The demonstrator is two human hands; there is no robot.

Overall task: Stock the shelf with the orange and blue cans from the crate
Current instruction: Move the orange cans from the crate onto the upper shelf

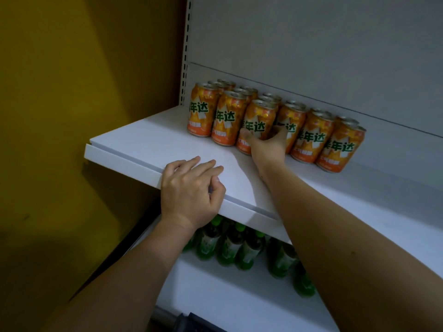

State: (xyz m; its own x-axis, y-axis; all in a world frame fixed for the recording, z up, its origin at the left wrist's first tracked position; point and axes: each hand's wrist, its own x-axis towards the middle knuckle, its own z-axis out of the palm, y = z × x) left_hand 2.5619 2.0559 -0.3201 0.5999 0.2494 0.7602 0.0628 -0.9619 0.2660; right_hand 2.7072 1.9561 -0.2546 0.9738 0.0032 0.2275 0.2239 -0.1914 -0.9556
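Placing step: right hand wraps fingers round the third front orange can in the row on the shelf, left hand rests loosely curled on its edge, holding nothing; next likely release, fetch more; no blue cans visible.

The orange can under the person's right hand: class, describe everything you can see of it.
The orange can is a drinks can that looks like metal, with a silver rimmed top and an orange label bearing green and white characters. It stands upright on the white shelf, third from the left in the front row of orange cans, close beside its neighbours. The right hand grips its lower front, thumb on the left and fingers curled round the right, hiding part of the label.
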